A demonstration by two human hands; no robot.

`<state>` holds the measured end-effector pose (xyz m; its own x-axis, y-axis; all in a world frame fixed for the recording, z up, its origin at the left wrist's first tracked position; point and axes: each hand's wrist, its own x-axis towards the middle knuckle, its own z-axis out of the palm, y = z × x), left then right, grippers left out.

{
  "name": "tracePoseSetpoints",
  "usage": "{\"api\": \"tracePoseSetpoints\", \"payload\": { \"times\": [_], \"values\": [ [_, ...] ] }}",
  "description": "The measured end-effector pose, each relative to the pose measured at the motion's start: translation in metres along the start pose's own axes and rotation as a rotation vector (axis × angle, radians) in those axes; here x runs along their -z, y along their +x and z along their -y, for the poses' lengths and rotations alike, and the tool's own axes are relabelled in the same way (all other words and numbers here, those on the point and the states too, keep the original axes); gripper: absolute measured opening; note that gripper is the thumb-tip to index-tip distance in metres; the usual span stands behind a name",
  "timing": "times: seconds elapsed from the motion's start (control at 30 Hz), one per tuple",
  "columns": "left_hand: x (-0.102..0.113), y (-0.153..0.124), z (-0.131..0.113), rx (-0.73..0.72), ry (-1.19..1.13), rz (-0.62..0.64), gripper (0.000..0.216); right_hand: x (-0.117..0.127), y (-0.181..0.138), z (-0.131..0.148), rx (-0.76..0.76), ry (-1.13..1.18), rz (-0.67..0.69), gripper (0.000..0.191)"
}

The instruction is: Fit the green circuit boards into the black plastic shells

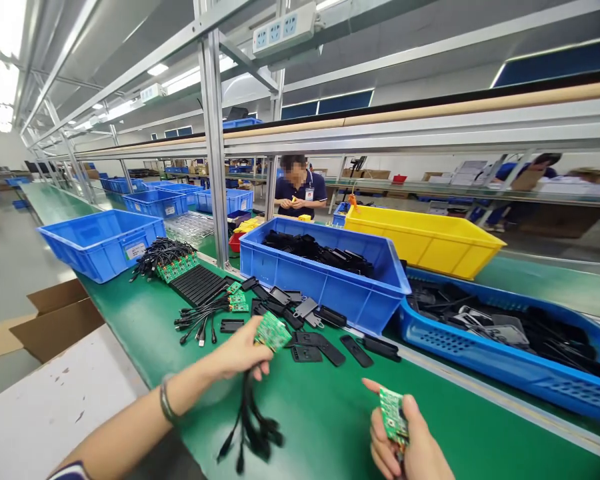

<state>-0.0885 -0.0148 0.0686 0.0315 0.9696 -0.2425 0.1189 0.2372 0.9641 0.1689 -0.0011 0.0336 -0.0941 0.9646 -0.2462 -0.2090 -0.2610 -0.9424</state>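
Observation:
My left hand (247, 347) is closed around a bunch of green circuit boards (273, 331). Their black cables (253, 427) dangle beneath it over the green worktop. In my right hand (407, 433), a single green circuit board (393, 415) is gripped between thumb and fingers. Wires show at its lower end, and the rest is hidden by the palm. Beyond my left hand lie loose black plastic cases (307, 353). More boards with cables (237, 300) rest on the worktop to the left, beside a row of black cases (199, 285).
A blue bin (325, 283) of black parts stands behind the loose cases. To its right are a blue basket (505, 360) of black parts and a yellow bin (425, 240). Another blue bin (100, 243) sits at left. A metal post (215, 147) rises nearby. A co-worker (301, 187) sits opposite.

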Motion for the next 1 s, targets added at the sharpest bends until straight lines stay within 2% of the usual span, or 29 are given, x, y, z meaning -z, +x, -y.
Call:
{"api": "tracePoseSetpoints", "payload": {
  "times": [0.07, 0.13, 0.17, 0.23, 0.3, 0.37, 0.47, 0.53, 0.6, 0.67, 0.73, 0.8, 0.87, 0.9, 1.0],
  "values": [
    [0.044, 0.004, -0.012, -0.02, 0.31, -0.076, 0.057, 0.009, 0.007, 0.007, -0.058, -0.116, 0.029, 0.055],
    [0.083, 0.014, -0.019, -0.018, 0.76, -0.203, 0.061, 0.017, 0.016, 0.005, -0.057, -0.327, 0.091, 0.054],
    [0.099, 0.021, -0.02, -0.011, 0.841, -0.231, 0.066, 0.02, 0.021, 0.001, -0.024, -0.439, 0.119, 0.053],
    [0.119, 0.036, -0.019, -0.021, 0.989, -0.299, 0.076, 0.023, 0.028, -0.008, 0.094, -0.654, 0.17, 0.05],
    [0.124, 0.051, -0.015, -0.057, 1.096, -0.349, 0.081, 0.025, 0.033, -0.017, 0.24, -0.848, 0.175, 0.045],
    [0.117, 0.064, -0.011, -0.131, 1.195, -0.348, 0.075, 0.028, 0.032, -0.022, 0.367, -1.018, 0.143, 0.046],
    [0.094, 0.081, -0.002, -0.297, 1.269, -0.199, 0.067, 0.036, 0.025, -0.019, 0.473, -1.221, 0.112, 0.043],
    [0.077, 0.09, 0.006, -0.408, 1.294, -0.064, 0.068, 0.041, 0.02, -0.015, 0.465, -1.352, 0.133, 0.029],
    [0.062, 0.098, 0.012, -0.496, 1.335, -0.002, 0.065, 0.044, 0.015, -0.011, 0.409, -1.456, 0.183, 0.011],
    [0.051, 0.101, 0.014, -0.544, 1.371, -0.027, 0.058, 0.044, 0.013, -0.01, 0.364, -1.5, 0.237, 0.002],
    [0.041, 0.099, 0.012, -0.549, 1.38, -0.103, 0.052, 0.041, 0.012, -0.01, 0.365, -1.488, 0.25, 0.01],
    [0.03, 0.092, 0.008, -0.55, 1.32, -0.189, 0.047, 0.037, 0.011, -0.01, 0.404, -1.425, 0.208, 0.015],
    [0.013, 0.082, 0.006, -0.52, 1.073, -0.234, 0.039, 0.032, 0.01, -0.009, 0.448, -1.3, 0.156, 0.02],
    [0.003, 0.078, 0.007, -0.47, 0.86, -0.207, 0.035, 0.029, 0.009, -0.007, 0.461, -1.218, 0.137, 0.023],
    [-0.03, 0.066, 0.02, -0.181, 0.092, 0.04, 0.038, 0.023, 0.006, -0.004, 0.432, -0.942, 0.116, 0.029]
  ]
}}
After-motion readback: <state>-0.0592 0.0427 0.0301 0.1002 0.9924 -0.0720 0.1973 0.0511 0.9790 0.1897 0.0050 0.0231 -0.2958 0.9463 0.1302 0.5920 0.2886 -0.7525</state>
